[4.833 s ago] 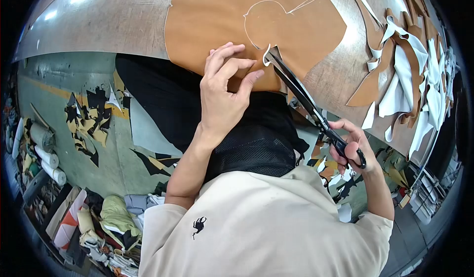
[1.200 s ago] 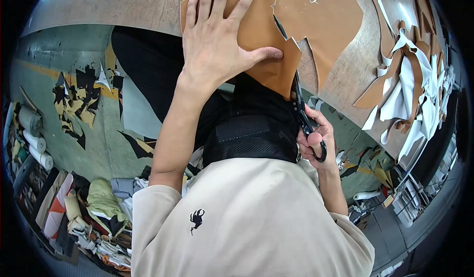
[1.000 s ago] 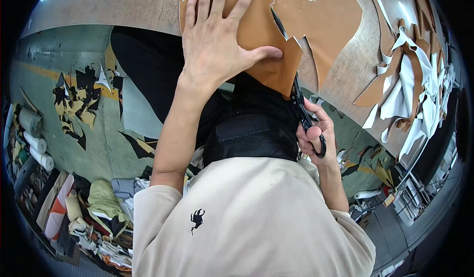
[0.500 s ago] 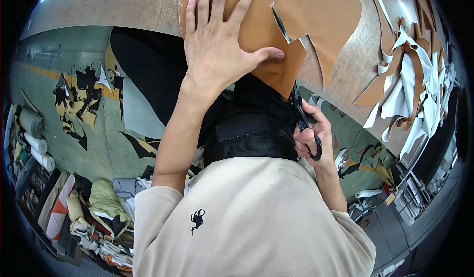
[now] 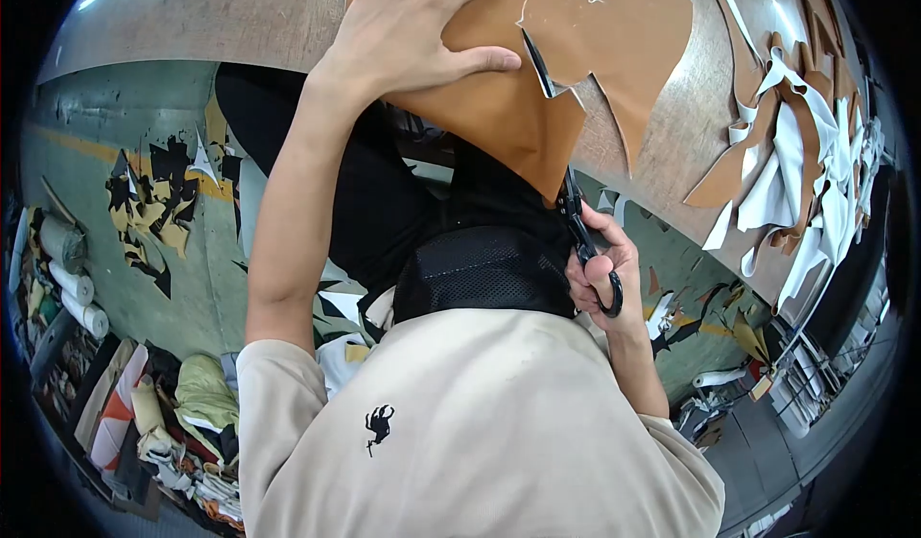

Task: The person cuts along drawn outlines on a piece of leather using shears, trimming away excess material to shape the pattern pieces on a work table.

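The table (image 5: 240, 15) runs across the top of the frame, its bare wooden surface at upper left. The tan leather sheet (image 5: 499, 106) lies over its near edge at upper centre, with one corner hanging down below the edge toward the person's lap. Compared with half a second ago, the sheet sits lower and is turned slightly, so more of the corner hangs free.

The left hand (image 5: 413, 24) lies flat on the sheet, fingers spread wide, thumb pointing right toward the cut. It has shifted up and left from its earlier place, and the forearm now angles more steeply across the frame.

The right hand (image 5: 600, 269), lower right of centre, is closed around the black handles of the scissors (image 5: 573, 214). The blades pass under the hanging corner and reappear in the slit beside the white outline (image 5: 561, 0) drawn on the sheet. The blade tip stands a little higher along that line than it did a second ago.

Judgement: the cut along the outline is advancing in short strokes, and the repositioned left hand steadies the sheet for the curve ahead. Most of the outline is not yet cut.

A pile of tan and white offcuts (image 5: 796, 144) lies at the right end of the table, apart from both hands. Scraps (image 5: 153, 202) litter the floor at left.
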### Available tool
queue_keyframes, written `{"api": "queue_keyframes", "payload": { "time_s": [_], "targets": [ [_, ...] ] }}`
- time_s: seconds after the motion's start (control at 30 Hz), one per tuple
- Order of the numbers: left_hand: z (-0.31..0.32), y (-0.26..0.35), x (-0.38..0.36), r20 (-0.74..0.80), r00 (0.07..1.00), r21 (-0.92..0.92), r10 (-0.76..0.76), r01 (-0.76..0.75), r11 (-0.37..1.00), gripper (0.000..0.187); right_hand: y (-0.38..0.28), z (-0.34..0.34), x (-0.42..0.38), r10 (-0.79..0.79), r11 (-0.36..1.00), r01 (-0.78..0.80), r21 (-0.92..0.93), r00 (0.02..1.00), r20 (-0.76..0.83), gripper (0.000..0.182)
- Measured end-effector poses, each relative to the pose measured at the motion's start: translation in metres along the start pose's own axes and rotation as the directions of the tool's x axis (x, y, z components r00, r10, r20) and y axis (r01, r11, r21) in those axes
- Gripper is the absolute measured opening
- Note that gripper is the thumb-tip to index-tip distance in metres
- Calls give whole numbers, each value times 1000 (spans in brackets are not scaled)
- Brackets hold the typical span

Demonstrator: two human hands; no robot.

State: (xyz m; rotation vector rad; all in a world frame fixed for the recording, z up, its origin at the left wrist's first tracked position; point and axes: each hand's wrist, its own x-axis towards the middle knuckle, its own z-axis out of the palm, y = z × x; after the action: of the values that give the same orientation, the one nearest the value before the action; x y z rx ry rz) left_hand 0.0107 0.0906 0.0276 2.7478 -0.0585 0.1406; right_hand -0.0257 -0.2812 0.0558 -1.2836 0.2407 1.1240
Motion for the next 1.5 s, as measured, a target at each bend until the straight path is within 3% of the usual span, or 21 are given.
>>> {"api": "queue_keyframes", "payload": {
  "time_s": [0.1,0.33,0.9,0.97,1.07,1.13,1.5],
  "targets": [
    [4,4,-5,-32,999,33,-28,29,999,98,3,3,2,-22,998,21,53,1000,16,93],
    [1,11,-7,-36,996,37,-82,83,996,99,-6,9,7,-36,998,35,-60,999,-5,94],
    [3,19,-10,-18,986,34,-166,167,985,99,-1,18,8,-40,999,40,-29,999,-11,88],
    [9,19,-13,-84,985,15,-152,154,988,100,-2,19,8,-49,999,49,-24,999,-10,88],
    [11,20,-14,-64,979,15,-194,195,981,100,-6,23,8,7,999,-9,-35,998,-63,87],
    [13,23,-16,-65,977,14,-202,204,979,100,-4,21,10,-51,998,50,-33,998,-38,87],
    [8,29,-15,-24,967,29,-252,252,967,99,-5,23,13,-61,996,60,-60,998,-14,90]
  ]
}}
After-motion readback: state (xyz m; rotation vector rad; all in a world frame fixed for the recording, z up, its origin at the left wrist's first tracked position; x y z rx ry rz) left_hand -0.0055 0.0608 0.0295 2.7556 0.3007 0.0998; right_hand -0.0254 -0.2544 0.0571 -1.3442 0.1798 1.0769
